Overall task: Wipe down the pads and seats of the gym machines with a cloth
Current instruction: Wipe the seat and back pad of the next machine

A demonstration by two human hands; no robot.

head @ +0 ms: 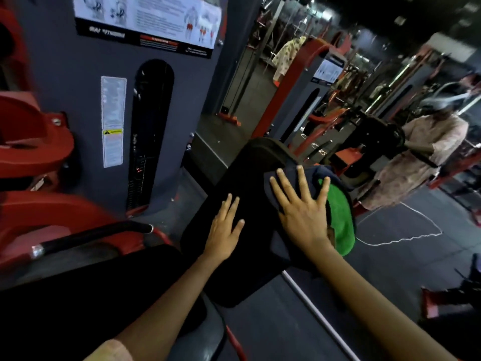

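Observation:
A long black pad [250, 178] of a gym machine runs from the centre toward me. My right hand [302, 212] lies flat with fingers spread on a dark blue and green cloth [338, 217], pressing it onto the pad's right side. My left hand [223, 230] rests flat on the bare pad, fingers straight, a little left of the cloth. A second black seat [91, 295] fills the lower left.
A grey weight-stack tower [117, 100] with an instruction sticker stands left of the pad, with red frame parts [33, 147] and a black handle bar [91, 235] beside it. A mirror at right reflects a person [426, 152] and more machines. Dark floor with a white cable [406, 238] lies to the right.

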